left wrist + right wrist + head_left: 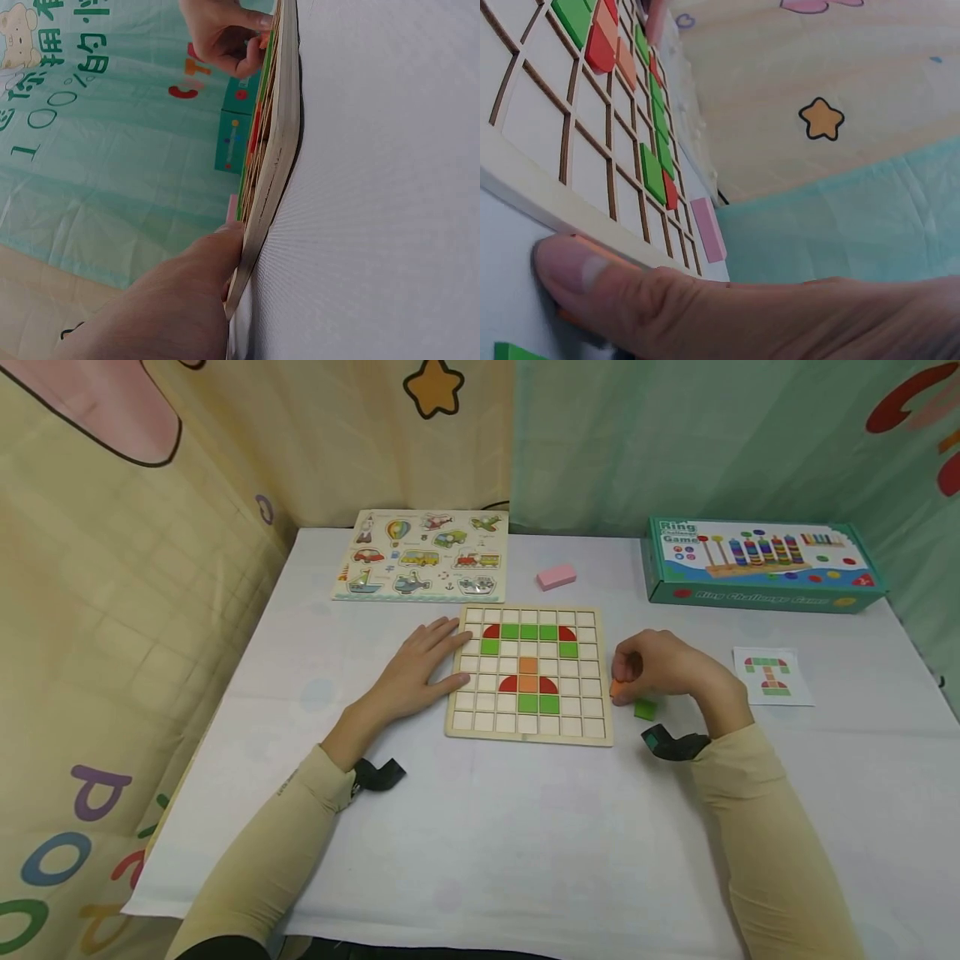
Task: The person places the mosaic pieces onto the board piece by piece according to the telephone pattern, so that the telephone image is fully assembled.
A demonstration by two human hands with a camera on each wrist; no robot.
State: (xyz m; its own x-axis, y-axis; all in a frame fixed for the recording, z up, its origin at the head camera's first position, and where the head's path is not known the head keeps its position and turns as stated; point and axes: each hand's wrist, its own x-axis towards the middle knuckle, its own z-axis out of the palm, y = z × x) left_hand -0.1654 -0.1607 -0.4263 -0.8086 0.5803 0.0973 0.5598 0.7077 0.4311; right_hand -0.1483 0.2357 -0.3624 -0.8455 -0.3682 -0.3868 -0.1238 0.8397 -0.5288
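Note:
A square wooden grid board (529,739) lies on the white table with green, red and orange tiles in some cells. My left hand (411,670) rests with spread fingers on the board's left edge; its thumb (214,251) shows against the rim in the left wrist view. Just off the board's right edge, my right hand (663,668) pinches an orange tile (617,687), mostly hidden by the fingers. In the right wrist view the thumb (600,281) covers most of that tile. Beside this hand a loose green tile (645,709) lies on the table.
Right of that hand lies a small pattern card (772,677) with a green, red and orange figure. Behind the board are a picture puzzle board (422,556), a pink block (556,577) and a green game box (765,564). Curtains (660,435) hang beyond the table's back edge.

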